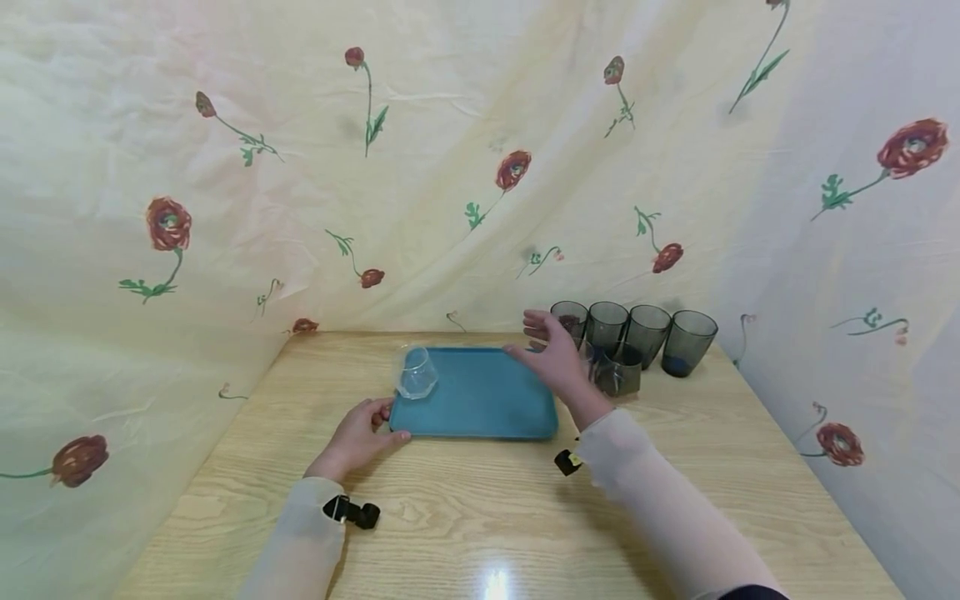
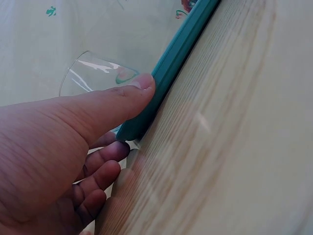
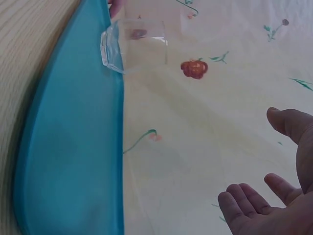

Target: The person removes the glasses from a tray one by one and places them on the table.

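A blue rectangular tray (image 1: 480,400) lies on the table, with a clear faceted glass (image 1: 417,375) standing at its left end. My left hand (image 1: 360,437) grips the tray's near left corner. Its thumb (image 2: 139,88) lies along the front rim and its other fingers curl at the side, as the left wrist view shows. Over the tray's right end is my right hand (image 1: 553,354), raised, its fingers spread apart and nothing in its grasp. In the right wrist view that hand (image 3: 274,196) is apart from the tray, palm partly showing.
To the right of the tray stand several dark grey tumblers (image 1: 688,343) in a row. In front of them are a shorter grey glass (image 1: 619,375) and a clear glass (image 1: 585,352), partly hidden by the right hand. A flower-printed cloth (image 1: 450,167) hangs behind the wooden table (image 1: 450,517).
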### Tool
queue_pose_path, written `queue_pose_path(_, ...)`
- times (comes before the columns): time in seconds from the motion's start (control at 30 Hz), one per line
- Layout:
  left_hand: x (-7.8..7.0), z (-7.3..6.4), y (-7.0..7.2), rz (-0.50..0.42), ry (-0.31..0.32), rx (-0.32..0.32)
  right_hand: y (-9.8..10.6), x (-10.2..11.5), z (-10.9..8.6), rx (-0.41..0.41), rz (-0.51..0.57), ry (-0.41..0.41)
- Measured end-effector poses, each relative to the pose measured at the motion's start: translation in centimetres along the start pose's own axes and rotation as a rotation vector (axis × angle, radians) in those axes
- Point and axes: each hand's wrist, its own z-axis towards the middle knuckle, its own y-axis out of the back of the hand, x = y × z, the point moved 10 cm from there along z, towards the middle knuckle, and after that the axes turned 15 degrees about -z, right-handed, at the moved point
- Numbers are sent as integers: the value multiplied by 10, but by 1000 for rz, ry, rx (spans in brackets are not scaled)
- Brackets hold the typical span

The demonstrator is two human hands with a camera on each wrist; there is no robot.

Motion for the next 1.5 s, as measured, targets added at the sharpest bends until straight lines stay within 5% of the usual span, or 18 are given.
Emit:
queue_pose_path(0.87,-2,-2,1,-12,-2,-3,-92,2,15,217,45,-24)
queue_pose_path(1.5,0,0,1,-11,13,5,-156,4,16,305,-75,-83)
